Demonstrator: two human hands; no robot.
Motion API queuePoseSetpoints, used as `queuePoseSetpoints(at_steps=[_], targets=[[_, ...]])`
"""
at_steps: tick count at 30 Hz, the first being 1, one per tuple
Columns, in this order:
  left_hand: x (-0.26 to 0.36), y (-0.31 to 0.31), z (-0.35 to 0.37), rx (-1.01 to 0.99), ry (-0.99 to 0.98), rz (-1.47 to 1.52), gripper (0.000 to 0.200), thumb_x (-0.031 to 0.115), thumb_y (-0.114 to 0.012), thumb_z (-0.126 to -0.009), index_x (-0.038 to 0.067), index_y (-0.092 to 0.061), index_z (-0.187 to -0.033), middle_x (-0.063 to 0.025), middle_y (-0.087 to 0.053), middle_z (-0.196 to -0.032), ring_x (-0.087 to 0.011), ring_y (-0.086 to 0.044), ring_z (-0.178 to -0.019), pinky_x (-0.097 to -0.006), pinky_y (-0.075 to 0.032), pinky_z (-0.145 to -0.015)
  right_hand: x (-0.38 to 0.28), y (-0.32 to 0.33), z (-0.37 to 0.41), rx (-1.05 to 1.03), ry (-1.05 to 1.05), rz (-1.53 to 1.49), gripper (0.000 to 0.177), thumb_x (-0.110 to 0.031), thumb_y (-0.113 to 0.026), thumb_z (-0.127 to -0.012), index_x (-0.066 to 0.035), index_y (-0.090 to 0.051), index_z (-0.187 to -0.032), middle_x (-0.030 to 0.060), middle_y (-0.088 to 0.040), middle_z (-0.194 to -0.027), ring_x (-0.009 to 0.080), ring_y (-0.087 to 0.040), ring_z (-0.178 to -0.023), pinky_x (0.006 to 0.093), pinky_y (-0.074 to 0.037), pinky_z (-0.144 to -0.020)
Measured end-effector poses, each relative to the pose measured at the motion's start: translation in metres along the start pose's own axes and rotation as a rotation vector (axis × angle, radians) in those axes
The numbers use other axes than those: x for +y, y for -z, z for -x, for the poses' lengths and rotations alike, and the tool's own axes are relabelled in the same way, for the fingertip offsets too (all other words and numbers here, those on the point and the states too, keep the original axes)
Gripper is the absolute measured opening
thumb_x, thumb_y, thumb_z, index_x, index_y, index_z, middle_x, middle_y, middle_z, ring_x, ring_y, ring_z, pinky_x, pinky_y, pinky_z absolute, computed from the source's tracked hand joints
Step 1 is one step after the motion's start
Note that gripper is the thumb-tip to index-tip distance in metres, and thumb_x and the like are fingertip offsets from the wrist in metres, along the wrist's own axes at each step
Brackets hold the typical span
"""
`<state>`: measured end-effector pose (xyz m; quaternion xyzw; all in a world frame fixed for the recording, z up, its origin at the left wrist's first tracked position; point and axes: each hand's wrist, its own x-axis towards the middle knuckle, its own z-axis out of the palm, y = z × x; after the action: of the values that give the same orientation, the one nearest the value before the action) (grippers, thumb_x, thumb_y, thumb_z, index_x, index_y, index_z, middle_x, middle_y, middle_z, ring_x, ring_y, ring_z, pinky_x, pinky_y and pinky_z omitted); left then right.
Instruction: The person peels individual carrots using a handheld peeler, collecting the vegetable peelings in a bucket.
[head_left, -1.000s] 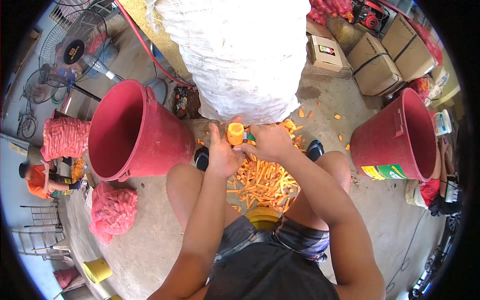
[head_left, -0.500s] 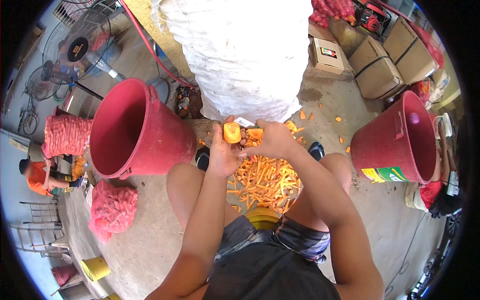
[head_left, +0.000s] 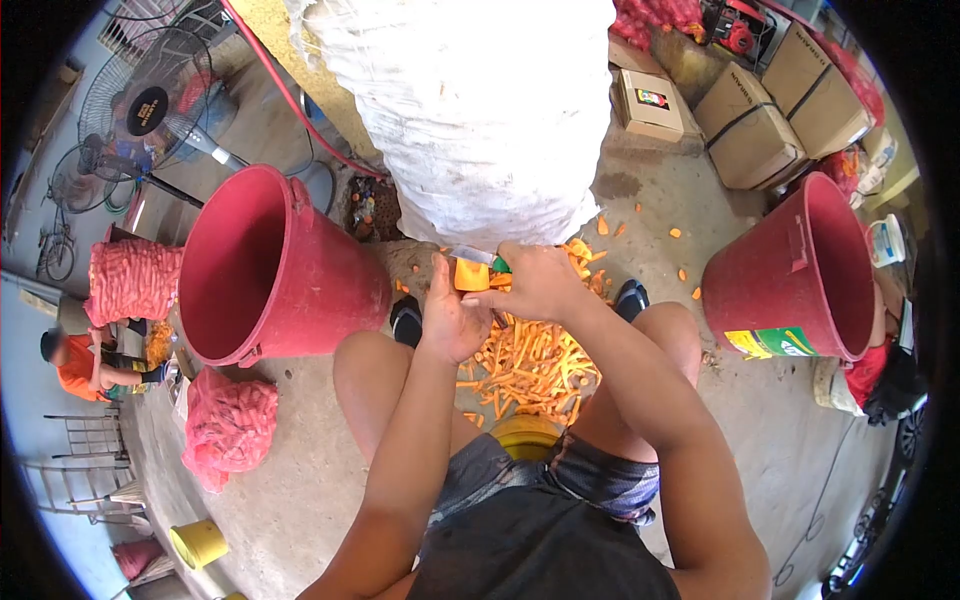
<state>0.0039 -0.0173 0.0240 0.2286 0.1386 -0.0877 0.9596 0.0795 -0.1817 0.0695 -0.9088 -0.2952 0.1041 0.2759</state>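
My left hand point(head_left: 456, 318) is wrapped round an orange vegetable chunk point(head_left: 472, 275), its cut face turned up. Closed on the green handle point(head_left: 500, 265) of a knife is my right hand point(head_left: 540, 285), with the thumb against the chunk's right side. The knife blade point(head_left: 472, 255) lies across the chunk's far edge and points left. Beneath both hands spreads a pile of orange cut sticks point(head_left: 535, 365), between my knees.
Large red bins stand at left point(head_left: 285, 265) and right point(head_left: 790, 270). A white sack point(head_left: 490, 120) rises ahead. Cardboard boxes point(head_left: 752, 125) are at the back right, a fan point(head_left: 150, 110) at the back left. Another person point(head_left: 80, 365) sits at far left.
The knife blade has swung leftward over the chunk's far edge. My right hand has shifted slightly left, its thumb now against the chunk. The view has turned slightly.
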Motion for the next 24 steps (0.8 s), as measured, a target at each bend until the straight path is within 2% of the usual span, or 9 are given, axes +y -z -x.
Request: queuePoseSetpoints(at_steps=[2, 5, 9, 12, 13, 14, 15, 17, 24], targets=[[-0.003, 0.031, -0.009, -0.238, 0.053, 0.065, 0.068, 0.067, -0.034, -0.11, 0.013, -0.059, -0.144, -0.0041, -0.067, -0.136, -0.0224, -0.067, -0.117, -0.0384, -0.053, -0.105, 0.0, 0.0, -0.001, 0.024, 0.004, -0.01, 0.084, -0.082, -0.076, -0.071, -0.002, -0.071, -0.092, 0.0222, -0.075, -0.084, 0.0414, -0.075, -0.086, 0.0513, -0.058, -0.08], [-0.004, 0.006, -0.001, 0.029, 0.016, 0.023, 0.07, 0.069, -0.032, -0.109, 0.015, -0.06, -0.142, -0.0014, -0.068, -0.132, -0.0214, -0.065, -0.117, -0.0389, -0.051, -0.106, 0.0, -0.001, -0.001, 0.014, 0.033, -0.011, 0.082, -0.082, -0.076, -0.07, -0.002, -0.072, -0.09, 0.0213, -0.075, -0.083, 0.0404, -0.076, -0.085, 0.0503, -0.059, -0.079], [0.008, 0.002, 0.005, -0.003, 0.067, 0.081, 0.077, 0.075, -0.028, -0.106, 0.015, -0.059, -0.143, -0.0024, -0.067, -0.133, -0.0223, -0.063, -0.122, -0.041, -0.05, -0.108, -0.006, 0.004, 0.001, 0.021, 0.006, 0.018, 0.08, -0.08, -0.077, -0.069, -0.004, -0.072, -0.091, 0.0207, -0.076, -0.084, 0.0398, -0.076, -0.086, 0.0491, -0.059, -0.079], [0.009, -0.006, 0.01, -0.099, 0.029, -0.017, 0.056, 0.056, -0.045, -0.111, 0.016, -0.051, -0.15, -0.0027, -0.06, -0.138, -0.0195, -0.059, -0.126, -0.0369, -0.053, -0.103, -0.008, 0.01, 0.002, -0.01, -0.027, 0.05, 0.08, -0.079, -0.079, -0.068, -0.004, -0.072, -0.094, 0.0203, -0.077, -0.087, 0.0394, -0.077, -0.088, 0.0489, -0.06, -0.08], [0.004, -0.002, 0.008, -0.076, -0.084, -0.259, 0.048, 0.039, -0.053, -0.109, 0.016, -0.047, -0.152, -0.004, -0.057, -0.141, -0.0188, -0.058, -0.126, -0.0354, -0.053, -0.1, -0.008, 0.01, 0.001, -0.033, -0.034, 0.076, 0.08, -0.077, -0.08, -0.067, -0.003, -0.072, -0.097, 0.0201, -0.077, -0.09, 0.039, -0.077, -0.089, 0.0488, -0.06, -0.081], [0.001, 0.001, 0.006, -0.054, -0.198, -0.502, 0.05, 0.021, -0.061, -0.107, 0.016, -0.043, -0.153, -0.0052, -0.055, -0.143, -0.0181, -0.057, -0.126, -0.0339, -0.054, -0.097, -0.006, 0.01, 0.001, -0.031, -0.034, 0.075, 0.08, -0.077, -0.08, -0.067, -0.003, -0.072, -0.097, 0.0201, -0.077, -0.09, 0.039, -0.077, -0.089, 0.0488, -0.06, -0.081], [0.003, -0.001, 0.006, -0.054, -0.197, -0.503, 0.05, 0.021, -0.061, -0.107, 0.016, -0.043, -0.153, -0.0052, -0.055, -0.143, -0.0181, -0.057, -0.126, -0.0339, -0.054, -0.097, -0.005, 0.011, 0.0, -0.042, -0.029, 0.102, 0.082, -0.076, -0.081, -0.066, -0.002, -0.071, -0.1, 0.0206, -0.077, -0.092, 0.0388, -0.077, -0.091, 0.0489, -0.06, -0.082], [0.008, -0.002, 0.007, -0.058, -0.091, -0.406, 0.07, -0.006, -0.062, -0.094, 0.016, -0.036, -0.155, -0.0069, -0.054, -0.141, -0.0171, -0.059, -0.121, -0.0321, -0.054, -0.094, -0.002, 0.012, 0.0, -0.056, -0.027, 0.129, 0.083, -0.075, -0.082, -0.066, -0.001, -0.07, -0.103, 0.021, -0.077, -0.095, 0.0386, -0.076, -0.093, 0.049, -0.06, -0.083], [0.017, 0.01, 0.005, -0.095, -0.036, -0.471, 0.066, -0.006, -0.059, -0.093, 0.016, -0.039, -0.152, -0.009, -0.057, -0.136, -0.0176, -0.064, -0.112, -0.0326, -0.057, -0.089, -0.009, 0.023, 0.006, -0.016, -0.045, 0.128, 0.076, -0.068, -0.086, -0.065, -0.003, -0.066, -0.099, 0.0194, -0.074, -0.083, 0.0379, -0.075, -0.087, 0.0474, -0.058, -0.079]])
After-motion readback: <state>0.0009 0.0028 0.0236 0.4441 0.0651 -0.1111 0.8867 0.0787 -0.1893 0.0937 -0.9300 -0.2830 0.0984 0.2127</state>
